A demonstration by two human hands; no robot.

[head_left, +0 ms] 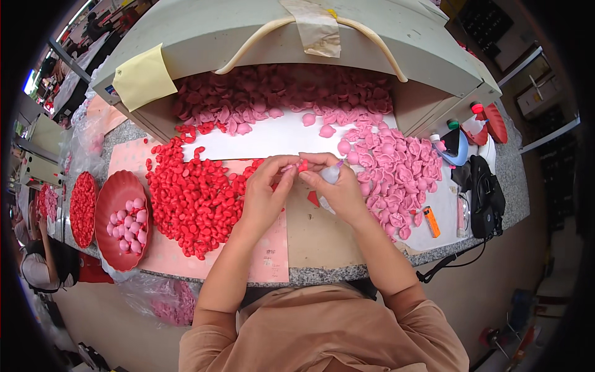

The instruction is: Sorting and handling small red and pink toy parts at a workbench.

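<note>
Above the bench's front edge my two hands meet, fingertips almost touching. My left hand (268,185) is closed in a pinch at a small red piece (302,165), with a bit of pink by the fingers. My right hand (342,193) is wrapped round a small whitish squeeze bottle (329,176) with a purple tip, and its fingertips also reach the red piece. Which hand bears the red piece's weight is hard to see. To the left lies a heap of small red pieces (195,204); to the right spreads a pile of pink petal-like shells (396,167).
A grey metal hood (248,40) arches over more pink shells at the back. Left stand a red scalloped bowl (121,260) with pink balls and a second bowl of red pieces (83,211). An orange lighter (432,222), a black bag (486,198) and a blue tray (457,158) lie right.
</note>
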